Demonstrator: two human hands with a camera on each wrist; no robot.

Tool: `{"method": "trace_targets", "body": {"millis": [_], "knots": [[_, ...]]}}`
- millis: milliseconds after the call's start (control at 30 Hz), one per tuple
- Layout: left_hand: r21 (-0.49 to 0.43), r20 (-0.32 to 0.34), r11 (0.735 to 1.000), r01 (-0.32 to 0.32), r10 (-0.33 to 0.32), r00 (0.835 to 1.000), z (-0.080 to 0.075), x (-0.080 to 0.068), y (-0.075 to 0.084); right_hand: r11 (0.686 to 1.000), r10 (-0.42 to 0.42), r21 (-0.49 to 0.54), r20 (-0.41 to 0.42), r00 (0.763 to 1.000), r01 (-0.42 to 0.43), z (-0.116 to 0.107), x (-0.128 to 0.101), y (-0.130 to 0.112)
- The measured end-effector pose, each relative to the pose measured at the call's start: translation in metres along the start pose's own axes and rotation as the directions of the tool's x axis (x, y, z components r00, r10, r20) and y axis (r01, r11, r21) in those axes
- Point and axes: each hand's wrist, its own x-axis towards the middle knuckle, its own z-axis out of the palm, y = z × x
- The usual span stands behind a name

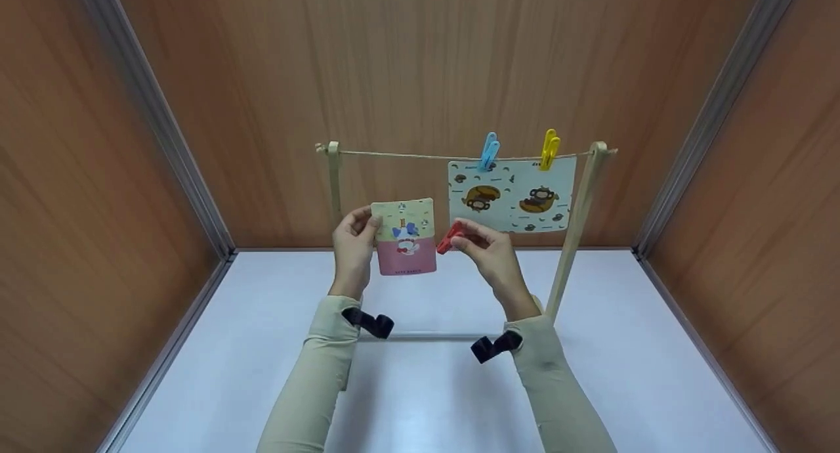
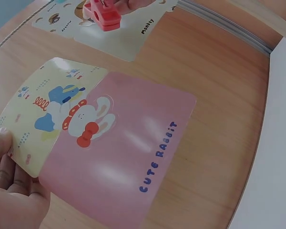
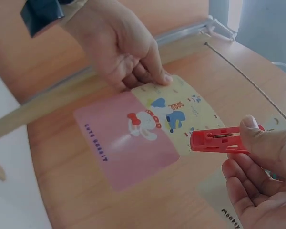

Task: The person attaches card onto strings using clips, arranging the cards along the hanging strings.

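My left hand (image 1: 354,246) pinches the upper left edge of a yellow and pink card (image 1: 407,256) with a rabbit picture and the words "CUTE RABBIT" (image 2: 158,157). The card hangs upright in front of and below the string (image 1: 400,154). Between thumb and fingers, my right hand (image 1: 489,256) holds a red clothespin (image 1: 450,237) just right of the card. In the right wrist view the clothespin (image 3: 219,140) overlaps the card's yellow end; whether they touch I cannot tell.
A white monkey card (image 1: 508,207) hangs at the string's right part under a blue clothespin (image 1: 489,152) and a yellow clothespin (image 1: 550,150). Wooden posts (image 1: 577,226) hold the string above a white table (image 1: 190,374). Wood panels (image 1: 420,59) enclose the space.
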Motion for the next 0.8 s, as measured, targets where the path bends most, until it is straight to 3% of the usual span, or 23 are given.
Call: {"method": "trace_targets", "body": {"millis": [300, 800], "knots": [[-0.039, -0.011, 0.999, -0.025, 0.025, 1.0, 0.008, 0.007, 0.013, 0.998, -0.064, 0.013, -0.017, 0.998, 0.064, 0.003, 0.014, -0.024], [-0.028, -0.003, 0.997, -0.076, 0.076, 0.997, 0.018, 0.016, 0.034, 0.99, -0.127, 0.057, -0.059, 0.99, 0.131, 0.007, 0.029, -0.058]]}}
